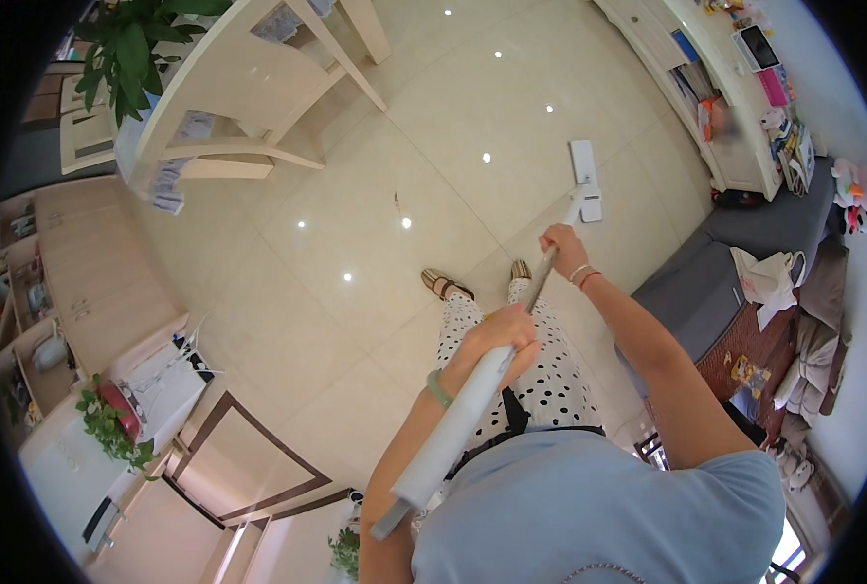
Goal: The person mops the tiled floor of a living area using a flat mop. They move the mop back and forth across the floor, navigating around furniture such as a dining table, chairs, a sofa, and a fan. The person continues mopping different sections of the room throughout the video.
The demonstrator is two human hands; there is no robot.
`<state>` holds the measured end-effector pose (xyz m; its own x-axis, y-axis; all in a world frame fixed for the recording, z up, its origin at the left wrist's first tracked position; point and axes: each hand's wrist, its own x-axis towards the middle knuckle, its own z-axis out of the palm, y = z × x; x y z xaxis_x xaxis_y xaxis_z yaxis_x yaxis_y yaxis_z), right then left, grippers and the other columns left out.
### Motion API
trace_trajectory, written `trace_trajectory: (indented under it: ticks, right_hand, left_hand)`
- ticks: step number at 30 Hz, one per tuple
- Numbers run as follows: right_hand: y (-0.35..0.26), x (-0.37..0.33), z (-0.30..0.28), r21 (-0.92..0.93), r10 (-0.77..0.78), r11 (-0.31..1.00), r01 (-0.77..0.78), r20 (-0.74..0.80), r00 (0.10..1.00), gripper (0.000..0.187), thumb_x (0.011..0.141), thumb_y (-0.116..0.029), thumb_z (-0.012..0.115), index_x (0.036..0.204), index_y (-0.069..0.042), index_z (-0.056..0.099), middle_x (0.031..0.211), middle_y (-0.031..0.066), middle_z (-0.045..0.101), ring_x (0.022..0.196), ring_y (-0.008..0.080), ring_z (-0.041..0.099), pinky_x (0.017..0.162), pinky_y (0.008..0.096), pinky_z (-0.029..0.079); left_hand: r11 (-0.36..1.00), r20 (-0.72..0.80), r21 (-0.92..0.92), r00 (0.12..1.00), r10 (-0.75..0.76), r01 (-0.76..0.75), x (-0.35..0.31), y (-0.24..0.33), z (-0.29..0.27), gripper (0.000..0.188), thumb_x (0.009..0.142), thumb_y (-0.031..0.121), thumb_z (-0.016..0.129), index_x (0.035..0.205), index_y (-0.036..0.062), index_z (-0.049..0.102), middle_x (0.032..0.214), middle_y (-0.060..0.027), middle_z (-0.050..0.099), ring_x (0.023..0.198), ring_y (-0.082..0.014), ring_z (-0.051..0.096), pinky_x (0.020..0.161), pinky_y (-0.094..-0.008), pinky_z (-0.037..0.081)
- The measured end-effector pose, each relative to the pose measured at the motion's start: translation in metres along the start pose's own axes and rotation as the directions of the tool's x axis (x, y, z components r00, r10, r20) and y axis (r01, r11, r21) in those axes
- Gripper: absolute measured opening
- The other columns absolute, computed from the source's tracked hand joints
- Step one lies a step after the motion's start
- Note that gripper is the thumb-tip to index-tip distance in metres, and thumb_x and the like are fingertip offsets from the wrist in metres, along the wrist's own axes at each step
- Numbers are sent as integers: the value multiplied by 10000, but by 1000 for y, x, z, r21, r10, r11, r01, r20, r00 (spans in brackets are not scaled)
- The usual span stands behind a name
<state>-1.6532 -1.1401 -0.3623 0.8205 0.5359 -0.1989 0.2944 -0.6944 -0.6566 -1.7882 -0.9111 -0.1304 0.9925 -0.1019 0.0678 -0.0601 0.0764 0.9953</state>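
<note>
A flat mop with a long pole [542, 277] slants across my body, from beside my left forearm down to the floor ahead on the right. Its white rectangular head [582, 162] lies flat on the glossy beige tiles [404, 175]. My left hand [500, 341], with a green bangle at its wrist, is closed round the pole where the thick white upper sleeve [458, 423] begins. Farther down, my right hand [564, 249] grips the thinner part; a red band circles that wrist.
Cream chairs and a table [229, 88] stand at the far left, with a leafy plant [137, 54] above. A cream cabinet [706, 107] lines the far right. A grey sofa [686, 282] holding bags and clothes runs along my right. Wooden cabinets [103, 263] stand at left.
</note>
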Motion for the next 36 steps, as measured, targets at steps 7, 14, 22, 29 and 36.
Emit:
trace_trajectory:
  ticks: [7, 14, 22, 29, 36]
  right_hand:
    - [-160, 34, 93, 85, -182, 982, 168, 190, 965, 144, 717, -37, 657, 786, -140, 583, 858, 31, 581, 935, 280, 559, 722, 412, 488]
    - [-298, 56, 171, 123, -415, 905, 407, 462, 784, 30, 822, -147, 628, 841, -162, 611, 924, -6, 591, 1014, 220, 547, 758, 433, 476]
    - [-338, 48, 177, 60, -421, 854, 517, 663, 619, 56, 875, -208, 597, 863, -158, 620, 946, -12, 613, 1051, 204, 551, 780, 420, 481]
    - [-275, 67, 123, 7, -329, 919, 394, 562, 759, 58, 867, -200, 598, 846, -146, 598, 929, -5, 604, 1059, 201, 551, 788, 436, 488]
    - [-164, 110, 67, -33, -256, 962, 270, 230, 939, 191, 861, -138, 646, 744, -85, 505, 787, 77, 551, 864, 292, 561, 698, 398, 477]
  left_hand:
    - [987, -336, 124, 941, -51, 98, -94, 80, -95, 150, 829, -25, 629, 740, 56, 539, 763, -84, 624, 778, -233, 618, 964, -496, 456]
    - [919, -694, 292, 719, 14, 264, -180, 131, -104, 149, 849, 3, 588, 739, 56, 504, 726, -102, 603, 719, -234, 617, 908, -506, 486]
    - [923, -758, 321, 643, 114, 214, -200, 136, -100, 203, 866, 100, 639, 713, 67, 509, 672, -77, 578, 663, -226, 589, 867, -497, 498]
    - [967, -598, 252, 780, 186, -37, -148, 102, -112, 237, 727, 0, 735, 676, 71, 515, 680, -73, 607, 645, -224, 603, 845, -471, 517]
    - [982, -406, 147, 898, 172, -121, -54, 40, -99, 258, 749, -77, 698, 695, 77, 498, 728, -50, 589, 692, -214, 603, 930, -452, 498]
